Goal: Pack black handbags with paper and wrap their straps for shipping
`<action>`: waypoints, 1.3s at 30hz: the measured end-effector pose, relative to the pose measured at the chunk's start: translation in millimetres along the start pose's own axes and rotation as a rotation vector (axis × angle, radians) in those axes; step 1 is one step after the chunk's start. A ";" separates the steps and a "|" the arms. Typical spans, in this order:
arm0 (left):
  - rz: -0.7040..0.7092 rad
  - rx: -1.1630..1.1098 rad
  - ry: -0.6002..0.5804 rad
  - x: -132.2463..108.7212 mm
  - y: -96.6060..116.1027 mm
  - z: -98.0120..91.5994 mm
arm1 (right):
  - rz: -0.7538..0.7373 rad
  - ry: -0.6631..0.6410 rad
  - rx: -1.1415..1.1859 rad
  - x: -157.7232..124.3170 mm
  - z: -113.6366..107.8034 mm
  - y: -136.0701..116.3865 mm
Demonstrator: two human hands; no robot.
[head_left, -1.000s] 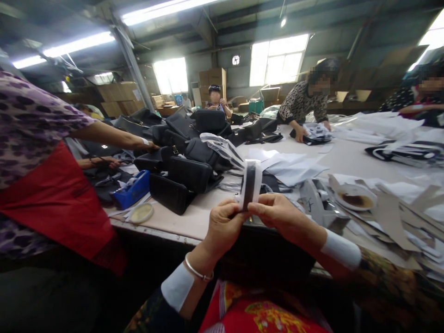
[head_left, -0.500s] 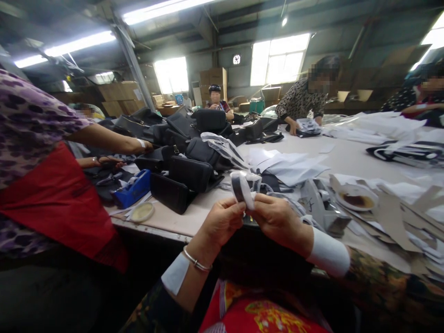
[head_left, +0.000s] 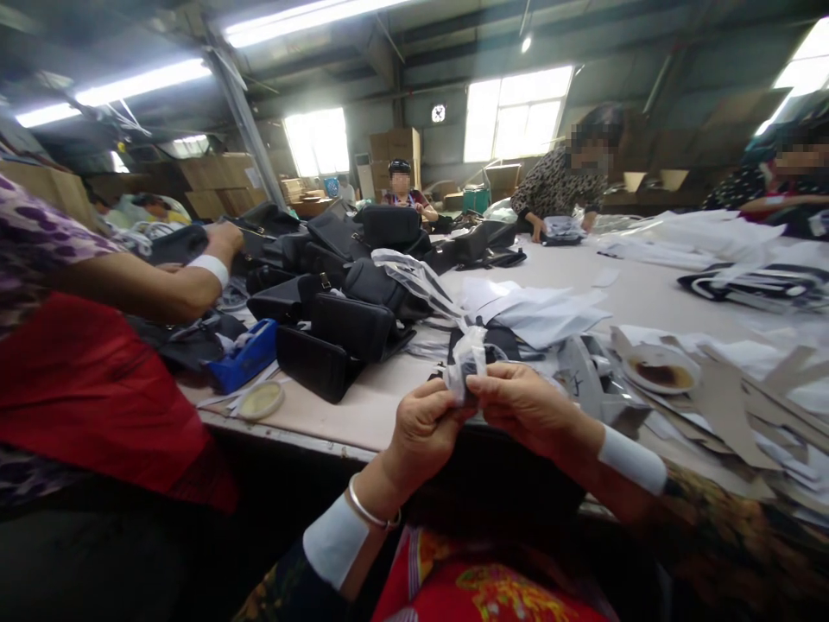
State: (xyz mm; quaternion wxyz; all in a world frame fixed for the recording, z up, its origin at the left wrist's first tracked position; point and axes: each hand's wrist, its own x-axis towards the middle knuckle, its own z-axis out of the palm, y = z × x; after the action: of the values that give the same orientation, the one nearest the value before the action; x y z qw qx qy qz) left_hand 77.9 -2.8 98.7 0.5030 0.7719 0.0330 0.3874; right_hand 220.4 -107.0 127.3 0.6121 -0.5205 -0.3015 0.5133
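Note:
Just past the table edge, my left hand [head_left: 424, 428] pinches the lower end of a dark strap wrapped in thin white, see-through material [head_left: 469, 352]. My right hand [head_left: 528, 402] grips the same wrapped strap from the right, thumb and fingertips pressed together. Both hands nearly touch. White strips like it trail up and left from behind, over black bags [head_left: 353, 326] heaped on the table. The lower part of the wrapped strap is hidden by my fingers, and whatever is dark below my hands is too dim to name.
A blue tape dispenser [head_left: 244, 356] and a round shallow lid [head_left: 260, 400] lie left on the table [head_left: 317, 423]. To the right are a grey tape dispenser [head_left: 592, 376], a bowl with brown residue [head_left: 661, 370] and cardboard strips [head_left: 738, 406]. A co-worker's arm [head_left: 155, 281] reaches in from the left.
The strap's curved loop has gone from view; the wrapped piece now stands more upright and bunched between my fingers. The co-worker's arm at left has drawn back and lifted off the bags.

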 end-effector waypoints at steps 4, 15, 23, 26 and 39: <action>-0.219 -0.123 -0.164 5.6 -2.0 -10.3 | -0.134 0.060 -0.200 -3.7 5.4 -0.9; -0.813 -0.803 -0.014 28.5 -7.6 1.1 | -0.770 0.078 -1.279 -4.7 -15.9 14.1; -0.261 0.067 -0.040 20.7 -6.9 7.2 | 0.081 0.027 0.041 11.3 -18.0 -7.3; -0.270 0.122 -0.097 21.3 -11.6 5.9 | 0.076 0.115 0.002 17.0 -14.5 -5.1; -0.885 -0.702 -0.128 63.3 -31.5 7.8 | -0.649 0.166 -1.515 15.4 -27.8 17.0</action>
State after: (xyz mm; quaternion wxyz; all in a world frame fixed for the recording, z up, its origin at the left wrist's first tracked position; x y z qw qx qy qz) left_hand 137.6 34.7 107.7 0.8449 0.4928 0.1923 0.0799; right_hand 244.7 -102.7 101.0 0.2335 -0.7154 -0.6547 -0.0713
